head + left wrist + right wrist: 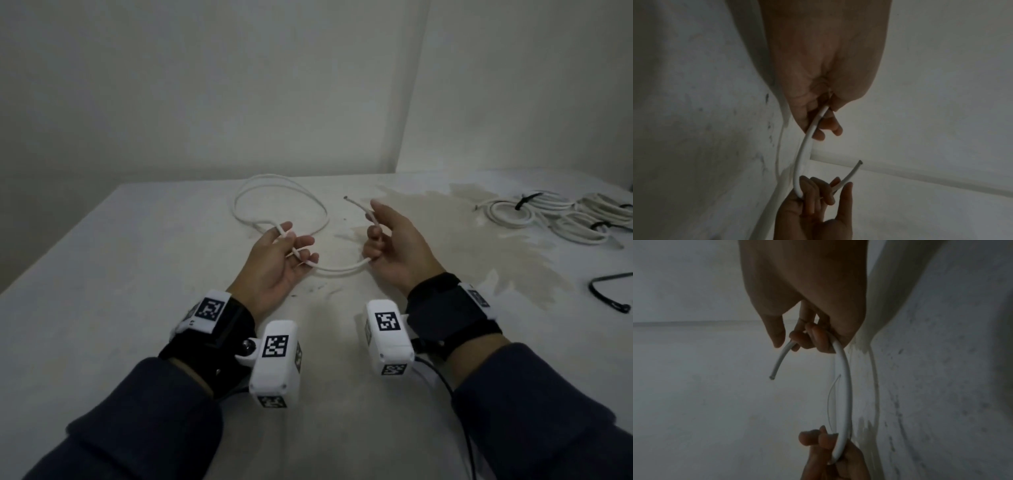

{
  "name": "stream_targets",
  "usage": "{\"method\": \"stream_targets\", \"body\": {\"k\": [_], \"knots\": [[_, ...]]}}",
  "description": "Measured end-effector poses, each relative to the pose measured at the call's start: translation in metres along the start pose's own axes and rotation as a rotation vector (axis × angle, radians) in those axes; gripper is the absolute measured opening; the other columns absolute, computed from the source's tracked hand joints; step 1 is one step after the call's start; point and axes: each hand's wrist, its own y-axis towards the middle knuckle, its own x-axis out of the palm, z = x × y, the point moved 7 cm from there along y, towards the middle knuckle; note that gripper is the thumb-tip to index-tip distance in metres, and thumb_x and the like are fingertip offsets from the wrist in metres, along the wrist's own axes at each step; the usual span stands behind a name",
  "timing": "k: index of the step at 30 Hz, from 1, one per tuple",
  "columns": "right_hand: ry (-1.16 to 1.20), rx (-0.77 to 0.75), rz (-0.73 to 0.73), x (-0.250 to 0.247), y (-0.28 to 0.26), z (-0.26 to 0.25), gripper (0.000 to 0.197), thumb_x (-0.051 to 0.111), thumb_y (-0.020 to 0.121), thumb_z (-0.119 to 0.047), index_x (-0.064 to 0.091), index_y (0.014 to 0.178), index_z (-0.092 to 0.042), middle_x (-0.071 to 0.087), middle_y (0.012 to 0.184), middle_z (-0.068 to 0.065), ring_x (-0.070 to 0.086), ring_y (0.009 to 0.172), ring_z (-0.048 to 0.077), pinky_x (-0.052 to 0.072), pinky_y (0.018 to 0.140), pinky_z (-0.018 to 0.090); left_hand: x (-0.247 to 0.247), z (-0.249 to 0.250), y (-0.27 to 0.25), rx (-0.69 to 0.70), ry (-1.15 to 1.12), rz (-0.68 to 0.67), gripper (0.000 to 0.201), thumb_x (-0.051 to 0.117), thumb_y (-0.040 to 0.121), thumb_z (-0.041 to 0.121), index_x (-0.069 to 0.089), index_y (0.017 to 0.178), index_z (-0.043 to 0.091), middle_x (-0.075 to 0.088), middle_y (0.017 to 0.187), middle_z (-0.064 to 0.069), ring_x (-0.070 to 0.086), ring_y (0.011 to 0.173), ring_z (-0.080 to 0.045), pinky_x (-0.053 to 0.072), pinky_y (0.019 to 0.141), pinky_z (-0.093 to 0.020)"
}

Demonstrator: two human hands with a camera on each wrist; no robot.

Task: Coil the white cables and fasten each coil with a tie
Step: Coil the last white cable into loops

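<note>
A loose white cable (pixel 318 209) lies in a wide loop on the table beyond my hands. My left hand (pixel 291 245) holds it palm up, fingers curled round the strand (pixel 807 136). A short span sags between both hands (pixel 339 270). My right hand (pixel 380 236) grips the cable near its cut end (pixel 346 197), which sticks up and away past the thumb (pixel 777 337). In the right wrist view the cable (pixel 844 386) arcs down to the left hand's fingers (pixel 812 439).
Several coiled white cables fastened with black ties (pixel 555 214) are heaped at the table's far right. A loose black tie (pixel 606 294) lies near the right edge. The table (pixel 137 274) is white with a pale stain, set in a wall corner.
</note>
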Motion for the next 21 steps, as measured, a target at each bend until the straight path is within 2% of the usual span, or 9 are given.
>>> {"method": "stream_targets", "body": {"k": [3, 5, 8, 11, 14, 16, 19, 21], "knots": [[-0.135, -0.029, -0.065, 0.006, 0.001, 0.002, 0.018, 0.069, 0.082, -0.012, 0.053, 0.074, -0.014, 0.033, 0.05, -0.005, 0.021, 0.042, 0.007, 0.017, 0.036, 0.018, 0.001, -0.006, 0.002, -0.032, -0.047, -0.024, 0.016, 0.037, 0.1, 0.005, 0.046, 0.113, 0.01, 0.06, 0.068, -0.008, 0.038, 0.044, -0.012, 0.042, 0.046, -0.022], [-0.224, -0.071, -0.101, 0.01, 0.003, 0.003, 0.028, 0.065, 0.079, -0.001, 0.047, 0.063, -0.016, 0.03, 0.048, -0.005, 0.02, 0.039, 0.007, 0.017, 0.034, 0.018, 0.005, -0.01, 0.003, -0.069, -0.047, -0.054, 0.012, 0.039, 0.1, 0.008, 0.048, 0.108, 0.008, 0.061, 0.066, -0.007, 0.035, 0.042, -0.01, 0.034, 0.042, -0.02], [-0.407, -0.175, -0.119, 0.014, 0.0, -0.001, 0.033, 0.058, 0.073, 0.013, 0.046, 0.057, -0.013, 0.04, 0.044, -0.003, 0.026, 0.037, 0.007, 0.02, 0.036, 0.018, 0.011, -0.018, 0.005, -0.113, 0.109, -0.117, 0.006, 0.049, 0.095, 0.007, 0.055, 0.098, 0.005, 0.06, 0.074, -0.007, 0.036, 0.043, -0.007, 0.03, 0.041, -0.017], [-0.558, -0.264, -0.152, 0.017, -0.003, -0.004, 0.037, 0.055, 0.071, 0.019, 0.046, 0.064, -0.016, 0.048, 0.043, -0.005, 0.036, 0.036, 0.006, 0.026, 0.039, 0.017, 0.015, -0.026, 0.005, -0.101, 0.325, -0.188, 0.011, 0.057, 0.088, -0.003, 0.06, 0.099, 0.0, 0.06, 0.077, -0.009, 0.041, 0.046, -0.005, 0.032, 0.044, -0.016], [-0.63, -0.319, -0.198, 0.021, -0.006, -0.006, 0.037, 0.053, 0.069, 0.022, 0.048, 0.074, -0.015, 0.045, 0.041, -0.011, 0.038, 0.039, 0.004, 0.031, 0.042, 0.016, 0.017, -0.032, 0.006, -0.085, 0.456, -0.265, 0.021, 0.06, 0.085, -0.007, 0.062, 0.106, -0.005, 0.06, 0.063, -0.001, 0.042, 0.047, -0.004, 0.032, 0.045, -0.015], [-0.626, -0.338, -0.223, 0.023, -0.007, -0.006, 0.038, 0.054, 0.069, 0.023, 0.049, 0.075, -0.014, 0.044, 0.042, -0.01, 0.037, 0.041, 0.005, 0.031, 0.042, 0.015, 0.018, -0.033, 0.006, -0.075, 0.496, -0.282, 0.024, 0.063, 0.082, -0.008, 0.063, 0.106, -0.004, 0.061, 0.062, 0.0, 0.048, 0.051, -0.006, 0.033, 0.044, -0.014], [-0.602, -0.347, -0.265, 0.027, -0.011, -0.006, 0.039, 0.055, 0.07, 0.024, 0.05, 0.076, -0.014, 0.046, 0.045, -0.005, 0.044, 0.049, 0.014, 0.034, 0.044, 0.014, 0.019, -0.032, 0.003, -0.06, 0.531, -0.298, 0.012, 0.064, 0.082, -0.007, 0.067, 0.09, 0.001, 0.06, 0.068, -0.004, 0.05, 0.05, -0.005, 0.033, 0.042, -0.014], [-0.581, -0.356, -0.272, 0.029, -0.014, -0.007, 0.036, 0.059, 0.073, 0.021, 0.052, 0.079, -0.013, 0.051, 0.049, -0.003, 0.048, 0.05, 0.014, 0.039, 0.048, 0.015, 0.022, -0.03, 0.001, -0.047, 0.53, -0.319, 0.011, 0.061, 0.084, -0.006, 0.065, 0.087, 0.004, 0.058, 0.065, -0.002, 0.044, 0.047, -0.004, 0.031, 0.041, -0.014]]}}
